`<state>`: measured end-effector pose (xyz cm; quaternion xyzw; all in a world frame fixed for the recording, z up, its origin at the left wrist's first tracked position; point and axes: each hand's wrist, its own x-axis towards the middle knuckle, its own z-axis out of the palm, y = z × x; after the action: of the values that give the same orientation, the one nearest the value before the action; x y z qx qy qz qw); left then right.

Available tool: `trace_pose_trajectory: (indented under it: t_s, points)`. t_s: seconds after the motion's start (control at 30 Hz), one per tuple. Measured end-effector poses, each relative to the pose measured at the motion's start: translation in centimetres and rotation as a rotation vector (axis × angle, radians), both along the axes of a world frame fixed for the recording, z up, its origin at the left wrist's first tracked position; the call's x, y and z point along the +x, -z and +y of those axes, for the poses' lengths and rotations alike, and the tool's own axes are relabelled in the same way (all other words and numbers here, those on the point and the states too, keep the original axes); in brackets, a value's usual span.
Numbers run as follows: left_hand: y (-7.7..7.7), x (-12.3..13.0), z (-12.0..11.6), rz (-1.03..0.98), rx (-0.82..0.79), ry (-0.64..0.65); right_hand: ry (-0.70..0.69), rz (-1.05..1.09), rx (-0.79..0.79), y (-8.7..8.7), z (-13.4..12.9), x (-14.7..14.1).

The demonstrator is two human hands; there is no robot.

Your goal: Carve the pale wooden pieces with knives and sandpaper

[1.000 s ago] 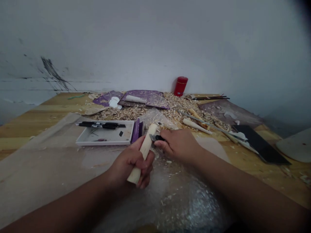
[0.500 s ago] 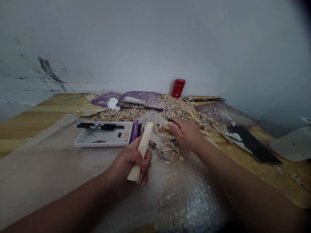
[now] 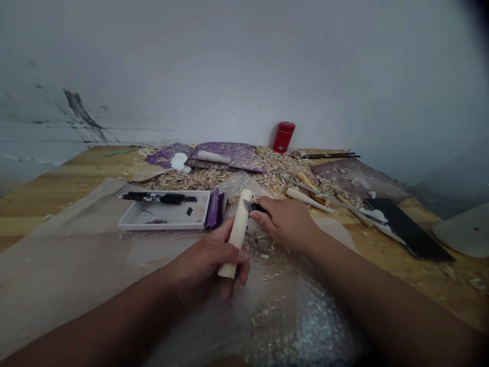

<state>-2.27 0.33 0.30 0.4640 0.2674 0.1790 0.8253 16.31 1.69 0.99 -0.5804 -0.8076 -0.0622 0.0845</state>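
Note:
A pale wooden stick [image 3: 239, 227] stands slanted in front of me, its upper end pointing away. My left hand [image 3: 217, 257] is wrapped round its lower half. To the right, my right hand [image 3: 284, 219] is closed on a small knife [image 3: 256, 207] with a dark handle. The blade lies against the right side of the stick near its upper end. Below both hands spreads clear plastic sheeting [image 3: 282, 306], with wood shavings scattered on it.
A white tray [image 3: 164, 226] with black pens stands left of the hands, beside a purple case [image 3: 215, 209]. Shavings [image 3: 194, 179], purple sheets [image 3: 229, 153] and a red can [image 3: 283, 136] lie behind. A black slab [image 3: 412, 229] is on the right.
My right hand has moved left and slightly down, bringing the knife blade onto the stick. The stick has shifted right in my left hand and is more upright.

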Motion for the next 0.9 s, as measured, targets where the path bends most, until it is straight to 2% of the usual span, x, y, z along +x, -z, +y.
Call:
trace_pose_trajectory:
  t_s: [0.07, 0.17, 0.27, 0.37, 0.47, 0.63, 0.8, 0.9]
  points:
    - [-0.3, -0.1, -0.2, 0.032, 0.024, 0.035, 0.029, 0.002, 0.003, 0.1, 0.1, 0.2]
    - [-0.6, 0.0, -0.3, 0.076, 0.07, -0.05, 0.023, 0.011, -0.008, 0.1, 0.1, 0.4]
    - [-0.7, 0.2, 0.1, 0.113, 0.133, -0.154, -0.079, 0.027, -0.056, 0.0, -0.2, 0.0]
    - [-0.6, 0.1, 0.6, 0.146, 0.183, -0.209, -0.206, 0.034, -0.113, 0.0, -0.9, -0.7]
    - [-0.5, 0.1, 0.7, 0.162, 0.198, -0.246, -0.272, 0.013, -0.138, 0.0, -1.4, -1.3]
    - [-0.8, 0.2, 0.4, 0.156, 0.182, -0.227, -0.168, 0.006, -0.079, -0.2, -1.5, -1.3]
    - [-0.9, 0.3, 0.3, 0.228, 0.161, -0.248, -0.246, -0.021, -0.099, -0.3, -1.7, -1.7]
    - [-0.6, 0.2, 0.2, 0.181, 0.142, -0.292, -0.204, -0.032, -0.086, -0.3, -1.8, -1.8]
